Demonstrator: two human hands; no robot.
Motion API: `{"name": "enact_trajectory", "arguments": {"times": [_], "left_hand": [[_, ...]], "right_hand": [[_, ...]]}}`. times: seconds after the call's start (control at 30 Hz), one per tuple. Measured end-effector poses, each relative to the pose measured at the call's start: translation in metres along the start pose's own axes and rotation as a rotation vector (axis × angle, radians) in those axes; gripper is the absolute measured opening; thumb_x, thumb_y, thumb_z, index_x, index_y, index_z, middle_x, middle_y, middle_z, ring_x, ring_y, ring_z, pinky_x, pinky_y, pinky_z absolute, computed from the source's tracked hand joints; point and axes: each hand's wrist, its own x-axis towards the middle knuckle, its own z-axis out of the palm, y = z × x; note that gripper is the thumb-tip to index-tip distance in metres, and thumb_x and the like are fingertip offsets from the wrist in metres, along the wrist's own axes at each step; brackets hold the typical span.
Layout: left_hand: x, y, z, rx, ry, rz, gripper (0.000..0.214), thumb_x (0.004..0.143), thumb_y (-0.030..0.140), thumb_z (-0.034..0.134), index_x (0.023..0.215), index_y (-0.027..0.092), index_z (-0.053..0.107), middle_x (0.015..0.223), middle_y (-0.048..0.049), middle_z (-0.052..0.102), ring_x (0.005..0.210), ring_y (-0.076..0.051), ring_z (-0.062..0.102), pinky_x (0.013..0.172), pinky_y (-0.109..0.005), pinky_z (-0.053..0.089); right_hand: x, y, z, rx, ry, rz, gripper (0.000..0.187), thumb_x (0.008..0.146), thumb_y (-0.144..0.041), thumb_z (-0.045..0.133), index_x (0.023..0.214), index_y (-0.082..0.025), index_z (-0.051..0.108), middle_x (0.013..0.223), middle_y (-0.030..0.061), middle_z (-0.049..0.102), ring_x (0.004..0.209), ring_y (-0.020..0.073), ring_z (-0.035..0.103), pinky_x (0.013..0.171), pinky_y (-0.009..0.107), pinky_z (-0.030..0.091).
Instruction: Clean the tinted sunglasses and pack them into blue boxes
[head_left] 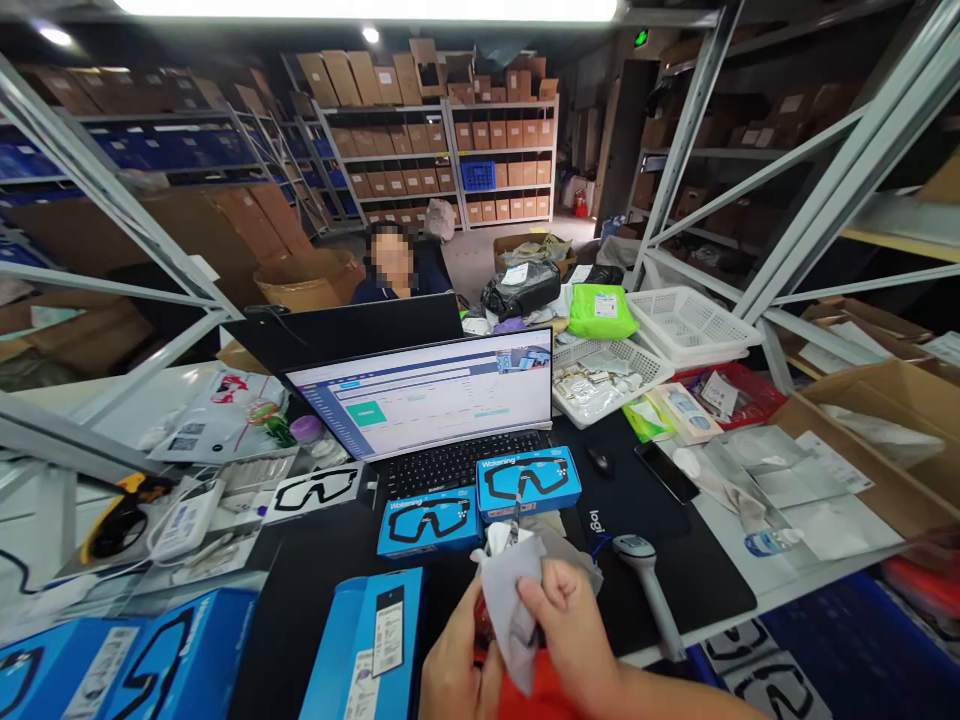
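Low over the worktop's (315, 570) near edge, both hands close on a grey pouch (506, 590). The right hand (574, 625) pinches its top and the left hand (450, 675) cups underneath, likely steadying it. Two blue goggle boxes (427, 522) lie just beyond.

One grey cloth (510, 590), two white baskets (694, 325), one laptop (442, 420), one scanner (645, 575).

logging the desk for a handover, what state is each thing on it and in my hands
laptop, open, screen lit
left goggle box, closed, lying flat
right goggle box, closed, lying flat
phone, face up, screen dark
scanner, lying on the mat, unheld
grey pouch, crumpled, held up off the mat
left hand, fingers closed on the pouch
right hand, fingers closed on the pouch
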Motion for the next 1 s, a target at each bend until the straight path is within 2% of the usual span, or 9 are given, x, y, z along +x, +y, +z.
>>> {"name": "enact_trajectory", "arguments": {"times": [0.13,0.23,0.33,0.47,0.53,0.63,0.7,0.87,1.0], "left_hand": [[0.002,-0.001,-0.001,-0.05,-0.02,-0.108,0.046,0.09,0.041,0.055,0.131,0.021,0.059,0.124,-0.0089,0.072,0.108,-0.027,0.071,0.083,-0.031,0.06],[0.001,-0.002,-0.002,-0.113,-0.069,-0.203,0.048,0.09,0.044,0.054,0.131,0.019,0.058,0.124,-0.0106,0.072,0.106,-0.027,0.071,0.079,-0.031,0.061],[0.002,-0.003,-0.004,-0.14,-0.139,-0.23,0.045,0.092,0.041,0.052,0.132,0.02,0.057,0.122,-0.0105,0.072,0.103,-0.024,0.072,0.081,-0.03,0.06],[0.006,-0.003,-0.009,-0.103,-0.178,-0.201,0.045,0.091,0.031,0.054,0.135,0.021,0.055,0.13,-0.0088,0.068,0.115,-0.023,0.068,0.091,-0.03,0.057],[0.007,-0.003,-0.009,-0.103,-0.15,-0.174,0.046,0.091,0.029,0.054,0.136,0.022,0.054,0.133,-0.0081,0.067,0.118,-0.023,0.066,0.094,-0.031,0.056],[0.007,-0.005,-0.008,-0.105,-0.13,-0.131,0.046,0.091,0.027,0.053,0.136,0.021,0.054,0.133,-0.0079,0.067,0.119,-0.023,0.065,0.096,-0.032,0.055],[0.008,-0.007,-0.008,-0.095,-0.141,-0.109,0.045,0.091,0.025,0.052,0.136,0.02,0.054,0.132,-0.0084,0.068,0.119,-0.024,0.066,0.097,-0.033,0.055],[0.012,-0.004,-0.013,-0.046,-0.267,0.026,0.046,0.091,0.022,0.055,0.137,0.021,0.054,0.13,-0.0101,0.069,0.109,-0.022,0.071,0.087,-0.027,0.06],[0.016,0.001,-0.016,0.002,-0.29,0.08,0.049,0.089,0.017,0.053,0.138,0.021,0.054,0.131,-0.0104,0.068,0.113,-0.022,0.069,0.09,-0.028,0.059]], "right_hand": [[-0.01,0.014,-0.001,-0.081,-0.074,-0.099,0.065,0.073,-0.05,0.078,0.049,-0.022,0.024,0.057,-0.0045,0.037,0.054,0.01,0.032,0.05,0.024,0.028],[0.003,0.003,-0.003,0.014,-0.073,0.017,0.065,0.062,-0.041,0.086,0.052,-0.023,0.025,0.054,-0.0075,0.033,0.052,0.0087,0.03,0.048,0.022,0.027],[0.016,-0.012,-0.002,0.189,0.007,0.162,0.066,0.054,-0.035,0.09,0.059,-0.024,0.025,0.055,-0.0102,0.03,0.053,0.0081,0.026,0.047,0.021,0.028],[0.012,-0.009,-0.001,0.122,0.04,0.183,0.061,0.057,-0.033,0.086,0.059,-0.024,0.026,0.054,-0.0105,0.029,0.052,0.0082,0.024,0.047,0.021,0.025],[0.004,0.0,-0.001,0.004,0.009,0.133,0.057,0.059,-0.03,0.083,0.055,-0.024,0.026,0.053,-0.0093,0.031,0.052,0.0085,0.025,0.047,0.022,0.024],[-0.003,0.009,-0.003,-0.123,-0.012,-0.003,0.054,0.056,-0.024,0.082,0.049,-0.022,0.028,0.058,-0.0048,0.042,0.058,0.0105,0.035,0.052,0.023,0.03],[0.0,0.006,-0.007,-0.138,-0.024,-0.017,0.056,0.052,-0.023,0.085,0.048,-0.022,0.029,0.059,-0.0043,0.044,0.059,0.0108,0.037,0.054,0.022,0.031],[0.022,-0.023,-0.02,0.068,-0.002,0.188,0.069,0.04,-0.032,0.094,0.055,-0.023,0.027,0.051,-0.0097,0.036,0.051,0.0074,0.027,0.046,0.02,0.022],[0.025,-0.032,-0.019,0.233,-0.006,0.297,0.073,0.038,-0.037,0.096,0.059,-0.023,0.027,0.058,-0.0071,0.046,0.054,0.0092,0.039,0.05,0.02,0.032]]}}
